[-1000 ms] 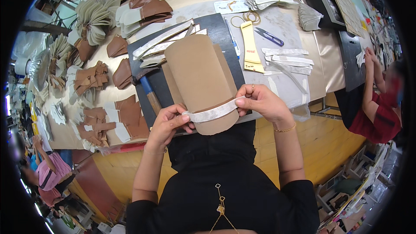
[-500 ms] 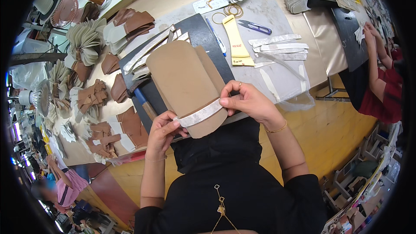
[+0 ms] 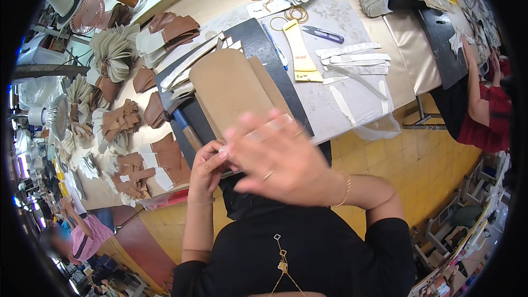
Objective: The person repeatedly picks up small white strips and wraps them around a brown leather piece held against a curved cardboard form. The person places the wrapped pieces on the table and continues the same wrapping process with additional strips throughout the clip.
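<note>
A long brown leather panel with a rounded far end lies over a second brown piece at the near part of a black board. A pale strip crosses the panel's near end, mostly covered by my fingers. My left hand pinches the strip's left end against the panel's edge between thumb and fingers. Over the strip and the panel's near end, my right hand lies flat with its fingers stretched out, smeared by motion. The near edge of the panel is hidden under it.
A hammer lies left of the panel. Farther right are a yellow template, thread snips, a pen and loose white strips. Brown leather bundles crowd the left. A co-worker's arm shows at far right.
My right hand has let go of the strip's right end and swung left, flat across the strip. My left hand still pinches the left end.
</note>
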A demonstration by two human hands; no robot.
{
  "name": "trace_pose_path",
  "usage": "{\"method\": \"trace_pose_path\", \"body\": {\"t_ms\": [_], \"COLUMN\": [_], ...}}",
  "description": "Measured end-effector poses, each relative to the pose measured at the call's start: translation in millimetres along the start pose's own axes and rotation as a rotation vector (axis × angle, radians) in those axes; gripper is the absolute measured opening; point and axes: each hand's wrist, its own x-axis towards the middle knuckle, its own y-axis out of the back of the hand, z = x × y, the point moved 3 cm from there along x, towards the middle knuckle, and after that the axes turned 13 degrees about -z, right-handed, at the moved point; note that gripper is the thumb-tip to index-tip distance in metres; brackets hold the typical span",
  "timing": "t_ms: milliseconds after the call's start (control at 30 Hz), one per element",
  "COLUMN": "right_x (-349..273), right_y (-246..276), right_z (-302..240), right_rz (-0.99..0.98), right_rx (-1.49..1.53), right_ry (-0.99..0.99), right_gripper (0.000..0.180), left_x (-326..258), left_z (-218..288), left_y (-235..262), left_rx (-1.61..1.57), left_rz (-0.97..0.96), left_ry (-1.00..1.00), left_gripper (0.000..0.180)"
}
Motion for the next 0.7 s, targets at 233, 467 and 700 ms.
{"method": "trace_pose_path", "body": {"t_ms": [233, 467, 700], "right_x": [4.5, -24.0, -35.8], "right_y": [-39.4, -42.6, -69.6], "right_z": [1.0, 31.6, 35.7], "right_rz": [-0.091, 0.254, 0.366], "right_rx": [-0.226, 0.309, 0.522], "right_ry": [0.161, -0.060, -0.280], "right_gripper": [0.050, 0.075, 0.078], "left_x": [0.4, 7.4, 6.6], "left_z": [-1.4, -1.9, -0.3], "left_y": [7.1, 7.2, 6.1], "left_rx": [0.137, 0.119, 0.087], "left_rz": [0.059, 0.052, 0.050], "left_ry": [-0.055, 0.006, 0.036], "left_gripper": [0.011, 0.012, 0.011]}}
